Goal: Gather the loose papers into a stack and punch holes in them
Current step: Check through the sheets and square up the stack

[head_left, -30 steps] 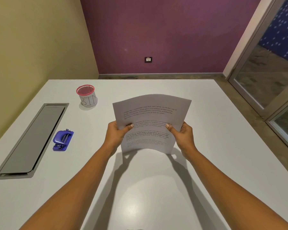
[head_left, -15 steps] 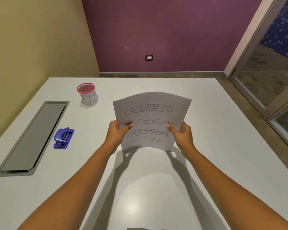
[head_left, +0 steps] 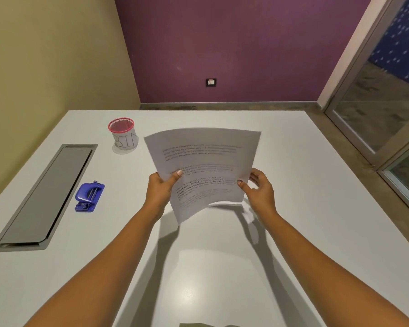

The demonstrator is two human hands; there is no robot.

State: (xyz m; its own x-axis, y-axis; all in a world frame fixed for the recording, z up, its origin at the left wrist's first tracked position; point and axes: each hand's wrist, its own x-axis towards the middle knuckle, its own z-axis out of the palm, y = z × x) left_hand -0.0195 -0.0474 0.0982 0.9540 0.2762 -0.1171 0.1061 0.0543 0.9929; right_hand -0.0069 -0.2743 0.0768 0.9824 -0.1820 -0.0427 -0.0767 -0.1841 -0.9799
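Observation:
A stack of printed white papers (head_left: 206,161) is held upright above the middle of the white table (head_left: 305,208), tilted so its lower left corner points down. My left hand (head_left: 159,188) grips its left edge, thumb on the front. My right hand (head_left: 260,188) holds the right edge with its thumb on the front and its fingers loosely spread behind. The blue hole punch (head_left: 89,197) lies on the table to the left, well apart from my left hand.
A pink-rimmed mesh cup marked BIN (head_left: 123,134) stands at the back left. A long grey cable hatch (head_left: 45,199) is set into the table's left side. Glass doors (head_left: 387,102) are on the right, beyond the table edge.
The papers have rotated counter-clockwise and lifted, so one lower corner now points down. My right hand's grip has loosened and its fingers have spread.

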